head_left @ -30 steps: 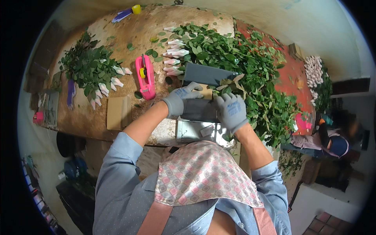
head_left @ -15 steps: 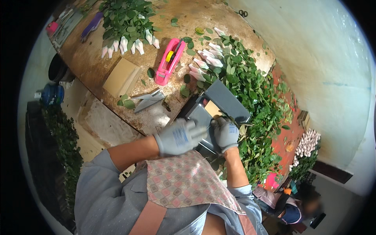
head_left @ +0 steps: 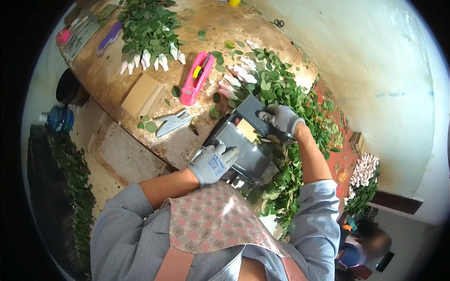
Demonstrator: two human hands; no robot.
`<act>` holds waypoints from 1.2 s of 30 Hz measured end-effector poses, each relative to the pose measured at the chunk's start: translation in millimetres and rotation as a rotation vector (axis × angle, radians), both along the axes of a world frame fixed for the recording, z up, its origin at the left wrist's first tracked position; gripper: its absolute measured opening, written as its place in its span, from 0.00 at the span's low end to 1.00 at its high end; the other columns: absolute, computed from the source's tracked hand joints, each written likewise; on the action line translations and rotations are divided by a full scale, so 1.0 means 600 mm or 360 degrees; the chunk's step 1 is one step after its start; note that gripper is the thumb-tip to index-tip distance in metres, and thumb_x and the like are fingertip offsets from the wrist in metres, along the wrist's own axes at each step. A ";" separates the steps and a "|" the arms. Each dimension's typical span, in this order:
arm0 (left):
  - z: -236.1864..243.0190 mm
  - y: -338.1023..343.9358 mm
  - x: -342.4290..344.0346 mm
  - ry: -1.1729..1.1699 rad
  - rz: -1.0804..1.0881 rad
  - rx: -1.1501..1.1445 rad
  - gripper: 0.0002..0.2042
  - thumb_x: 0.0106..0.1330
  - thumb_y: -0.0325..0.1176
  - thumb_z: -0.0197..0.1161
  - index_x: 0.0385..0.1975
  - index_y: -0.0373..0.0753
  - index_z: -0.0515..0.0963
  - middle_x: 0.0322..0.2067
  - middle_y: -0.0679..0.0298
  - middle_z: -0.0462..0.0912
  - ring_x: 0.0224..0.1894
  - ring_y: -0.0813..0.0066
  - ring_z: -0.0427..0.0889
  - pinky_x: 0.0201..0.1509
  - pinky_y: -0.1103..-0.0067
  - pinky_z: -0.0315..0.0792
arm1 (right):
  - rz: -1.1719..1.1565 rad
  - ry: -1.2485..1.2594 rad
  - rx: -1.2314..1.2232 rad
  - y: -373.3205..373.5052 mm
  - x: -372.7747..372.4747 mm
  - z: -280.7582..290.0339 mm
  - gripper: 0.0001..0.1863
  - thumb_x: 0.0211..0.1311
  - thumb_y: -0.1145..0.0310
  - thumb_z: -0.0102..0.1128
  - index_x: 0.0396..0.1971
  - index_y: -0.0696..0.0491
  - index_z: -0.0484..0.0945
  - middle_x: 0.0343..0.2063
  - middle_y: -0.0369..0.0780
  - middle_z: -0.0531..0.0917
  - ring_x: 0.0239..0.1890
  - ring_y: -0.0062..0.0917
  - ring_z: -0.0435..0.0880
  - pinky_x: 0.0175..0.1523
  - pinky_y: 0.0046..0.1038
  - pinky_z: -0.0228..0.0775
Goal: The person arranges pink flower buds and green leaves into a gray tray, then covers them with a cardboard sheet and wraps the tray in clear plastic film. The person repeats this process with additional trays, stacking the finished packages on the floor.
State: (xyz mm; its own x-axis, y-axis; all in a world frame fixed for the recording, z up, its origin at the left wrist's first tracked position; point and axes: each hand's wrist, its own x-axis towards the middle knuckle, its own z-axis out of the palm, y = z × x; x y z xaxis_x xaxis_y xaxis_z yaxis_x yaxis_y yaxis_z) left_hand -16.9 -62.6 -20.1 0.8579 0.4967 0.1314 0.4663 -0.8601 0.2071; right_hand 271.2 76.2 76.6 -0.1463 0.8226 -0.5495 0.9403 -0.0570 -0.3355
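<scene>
The left hand [head_left: 213,164] lies at the left edge of the dark box [head_left: 243,154], fingers loosely spread, apparently to steady it. The box sits at the table's near edge, probably to keep it within reach of both hands. A tan card [head_left: 246,130] rests between its near face and far panel [head_left: 251,111]. The right hand [head_left: 281,119] is on that panel, fingers slightly bent; I cannot tell whether it grips or only presses.

Around them, a purple glove [head_left: 110,38] lies far left on the table [head_left: 215,23], then a rose bunch [head_left: 146,37], heads pointing near. A cardboard block [head_left: 143,95], a grey stapler [head_left: 172,123] and a pink tape dispenser [head_left: 189,95] stand left of the box, apart from it. Leafy rose stems [head_left: 290,89] crowd its right side and would hinder movement there. Far right are pale blooms [head_left: 365,171]; nearer, a co-worker [head_left: 358,253].
</scene>
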 end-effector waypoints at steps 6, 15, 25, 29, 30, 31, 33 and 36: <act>0.003 -0.011 0.001 -0.0025 0.0133 -0.0078 0.22 0.66 0.40 0.55 0.60 0.46 0.81 0.67 0.70 0.74 0.49 0.66 0.74 0.43 0.71 0.74 | 0.0841 -0.0449 -0.0155 -0.014 -0.081 0.068 0.26 0.73 0.43 0.53 0.38 0.51 0.87 0.25 0.46 0.86 0.30 0.43 0.87 0.40 0.41 0.77; 0.022 0.008 -0.007 -0.0120 0.0133 -0.0353 0.20 0.63 0.49 0.61 0.52 0.50 0.84 0.65 0.74 0.74 0.45 0.69 0.72 0.39 0.72 0.71 | 0.1583 -0.0283 0.0049 -0.061 -0.103 0.005 0.15 0.67 0.57 0.56 0.29 0.51 0.84 0.24 0.42 0.86 0.31 0.40 0.88 0.38 0.40 0.79; 0.003 0.007 -0.006 -0.0203 0.0169 -0.0383 0.21 0.61 0.50 0.63 0.52 0.52 0.85 0.63 0.77 0.77 0.40 0.71 0.71 0.35 0.73 0.66 | 0.1862 -0.0040 -0.0259 -0.046 -0.116 -0.041 0.17 0.66 0.57 0.58 0.21 0.51 0.81 0.19 0.41 0.84 0.25 0.39 0.86 0.30 0.39 0.76; 0.001 0.010 -0.009 -0.0271 0.0154 -0.0423 0.20 0.60 0.49 0.63 0.51 0.52 0.85 0.60 0.77 0.79 0.39 0.71 0.71 0.34 0.73 0.66 | 0.1974 -0.0061 -0.0305 -0.044 -0.123 -0.049 0.14 0.63 0.60 0.58 0.21 0.51 0.81 0.18 0.39 0.84 0.24 0.37 0.86 0.29 0.37 0.75; 0.003 0.012 -0.010 -0.0231 0.0133 -0.0405 0.20 0.60 0.49 0.63 0.50 0.52 0.85 0.59 0.77 0.79 0.39 0.71 0.71 0.34 0.73 0.66 | 0.2009 -0.0103 -0.0311 -0.045 -0.128 -0.052 0.13 0.63 0.60 0.58 0.21 0.51 0.81 0.18 0.39 0.84 0.24 0.37 0.86 0.29 0.36 0.75; 0.004 0.013 -0.011 -0.0190 0.0108 -0.0387 0.19 0.60 0.48 0.63 0.50 0.52 0.85 0.58 0.77 0.80 0.39 0.71 0.71 0.34 0.74 0.66 | 0.2041 -0.0144 -0.0316 -0.047 -0.133 -0.054 0.13 0.62 0.61 0.59 0.21 0.51 0.81 0.18 0.38 0.84 0.24 0.36 0.86 0.28 0.36 0.75; 0.000 0.015 -0.011 -0.0254 0.0102 -0.0385 0.18 0.61 0.48 0.63 0.48 0.51 0.86 0.58 0.76 0.80 0.39 0.71 0.72 0.34 0.73 0.67 | 0.1964 -0.0229 -0.0332 -0.051 -0.136 -0.055 0.12 0.61 0.62 0.59 0.22 0.51 0.81 0.19 0.38 0.85 0.25 0.36 0.87 0.30 0.36 0.76; -0.007 0.031 -0.024 -0.0446 0.0040 -0.0459 0.15 0.61 0.44 0.65 0.45 0.49 0.86 0.55 0.72 0.81 0.39 0.70 0.75 0.36 0.72 0.71 | 0.1786 -0.0282 -0.0353 -0.062 -0.149 -0.041 0.15 0.63 0.59 0.58 0.22 0.52 0.82 0.19 0.40 0.85 0.26 0.38 0.87 0.32 0.38 0.77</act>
